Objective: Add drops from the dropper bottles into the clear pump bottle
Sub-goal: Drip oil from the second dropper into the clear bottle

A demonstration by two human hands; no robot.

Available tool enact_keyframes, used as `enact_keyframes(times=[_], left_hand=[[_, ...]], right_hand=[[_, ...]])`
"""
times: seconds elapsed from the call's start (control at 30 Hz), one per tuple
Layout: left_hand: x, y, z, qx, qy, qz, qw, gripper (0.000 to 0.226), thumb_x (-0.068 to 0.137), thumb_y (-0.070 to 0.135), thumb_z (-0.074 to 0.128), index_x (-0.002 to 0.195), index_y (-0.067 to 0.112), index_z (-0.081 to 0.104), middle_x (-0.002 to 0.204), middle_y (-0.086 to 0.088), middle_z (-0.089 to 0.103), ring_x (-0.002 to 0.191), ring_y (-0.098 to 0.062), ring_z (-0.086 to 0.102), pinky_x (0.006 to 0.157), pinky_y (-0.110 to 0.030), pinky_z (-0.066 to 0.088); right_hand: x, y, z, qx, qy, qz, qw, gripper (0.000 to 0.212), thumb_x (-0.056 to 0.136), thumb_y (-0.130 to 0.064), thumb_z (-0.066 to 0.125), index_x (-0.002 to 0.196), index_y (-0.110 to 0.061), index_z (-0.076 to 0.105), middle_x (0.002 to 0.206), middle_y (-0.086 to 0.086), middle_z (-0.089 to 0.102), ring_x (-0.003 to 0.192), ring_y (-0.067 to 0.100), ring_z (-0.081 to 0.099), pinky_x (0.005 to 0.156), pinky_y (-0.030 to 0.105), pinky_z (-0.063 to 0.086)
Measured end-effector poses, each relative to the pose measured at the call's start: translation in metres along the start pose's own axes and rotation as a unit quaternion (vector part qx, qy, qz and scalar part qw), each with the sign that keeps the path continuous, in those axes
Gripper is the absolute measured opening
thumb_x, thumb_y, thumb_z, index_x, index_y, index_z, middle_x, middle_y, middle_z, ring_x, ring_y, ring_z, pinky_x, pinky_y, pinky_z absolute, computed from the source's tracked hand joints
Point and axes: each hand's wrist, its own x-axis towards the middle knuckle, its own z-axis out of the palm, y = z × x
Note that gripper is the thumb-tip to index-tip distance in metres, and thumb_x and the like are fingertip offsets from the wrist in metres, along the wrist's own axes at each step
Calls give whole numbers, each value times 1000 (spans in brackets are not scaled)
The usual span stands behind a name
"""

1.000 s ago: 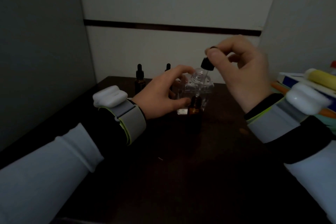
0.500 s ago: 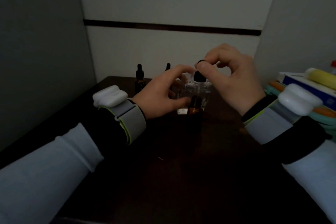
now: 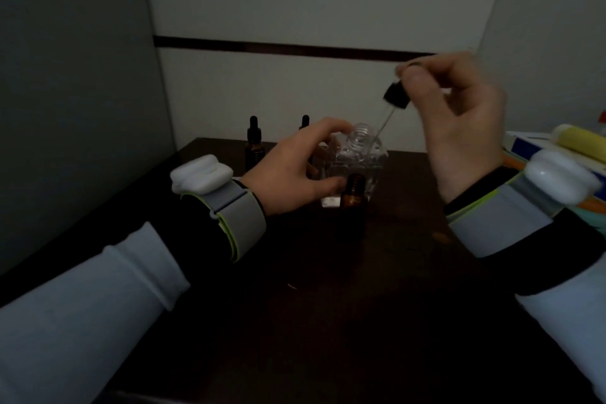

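Left hand curled round clear pump bottle, neck open, near table far edge. Right hand pinches dropper bulb, glass tip slanted beside neck. Uncapped amber bottle just in front.

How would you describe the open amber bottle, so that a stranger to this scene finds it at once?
On the dark table, find the clear pump bottle that the left hand holds. In front of it, nearer the camera, stands an amber dropper bottle. Unlike the two capped dropper bottles at the back, its neck is open, with no black dropper top.
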Motion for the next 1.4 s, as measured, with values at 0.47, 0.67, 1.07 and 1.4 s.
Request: enact_keyframes(times=[0.47, 0.67, 1.07, 1.4], left_hand=[[0, 2, 0, -2, -3, -1, 1000, 59, 82, 18, 70, 132, 26, 41, 121, 2, 53, 103, -9, 56, 80, -25, 50], [1, 2, -1, 0, -5, -8, 1000, 59, 81, 20, 70, 133, 28, 41, 123, 2, 52, 104, -9, 55, 80, -25, 50], [0, 2, -1, -4, -6, -6, 1000, 60, 82, 19, 70, 133, 26, 40, 121, -1, 53, 104, -13, 57, 80, -27, 50], [1, 2, -1, 2, -6, -12, 1000, 60, 82, 19, 70, 134, 28, 40, 123, 1, 52, 105, -11, 55, 82, -28, 50]], right_hand=[[-9, 9, 8, -111, -94, 16, 989, 18, 81, -33, 62, 69, -42, 52, 80, -18, 49, 88, 11, 52, 71, 25, 38], [-9, 8, 8, -109, -103, 17, 989, 12, 78, -41, 60, 69, -42, 52, 80, -20, 50, 88, 9, 52, 72, 23, 39], [-8, 9, 7, -105, -112, 9, 988, 8, 75, -48, 56, 70, -43, 54, 80, -21, 53, 89, 8, 52, 72, 22, 39], [-9, 11, 7, -109, -119, 4, 987, 12, 74, -48, 56, 77, -37, 60, 84, -19, 55, 92, 10, 53, 72, 22, 39]])
